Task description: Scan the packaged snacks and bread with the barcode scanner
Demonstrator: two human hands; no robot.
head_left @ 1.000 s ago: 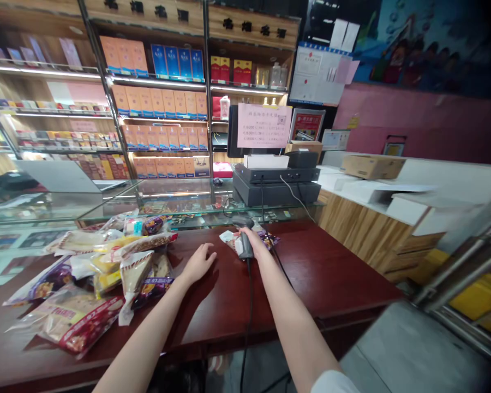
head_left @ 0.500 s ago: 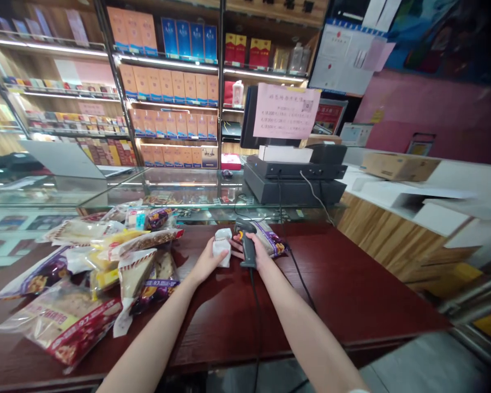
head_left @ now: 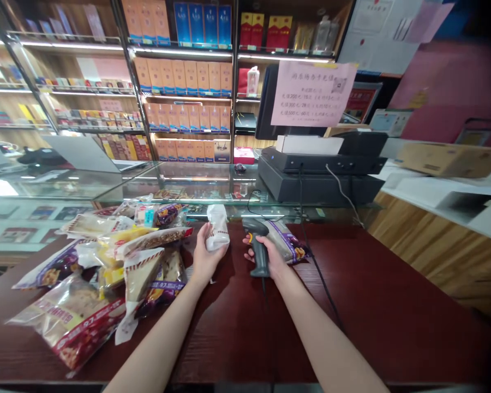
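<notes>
My left hand [head_left: 203, 256] is shut around a white wrapped packet [head_left: 217, 228], which stands upright above the counter. My right hand [head_left: 272, 255] grips a black corded handheld barcode scanner [head_left: 259, 246], its head pointing up and away from me. A flat purple-and-white snack bag [head_left: 289, 243] lies against the scanner's far side, partly hidden by it. To the left of my left hand, a heap of bagged bread and pastries [head_left: 106, 262] lies on the dark red wooden counter [head_left: 364, 311].
A glass display case [head_left: 196, 177] stands beyond the counter, with a black till and printer [head_left: 319, 174] on it, under a pink notice [head_left: 313, 93]. A laptop [head_left: 82, 153] sits at the left. Shelves of boxed goods fill the back. A cardboard box [head_left: 450, 160] lies at the right.
My left hand has gone from empty to holding the white packet, now raised upright. The scanner stays in my right hand, and the view has tilted, shifting the scene down and left.
</notes>
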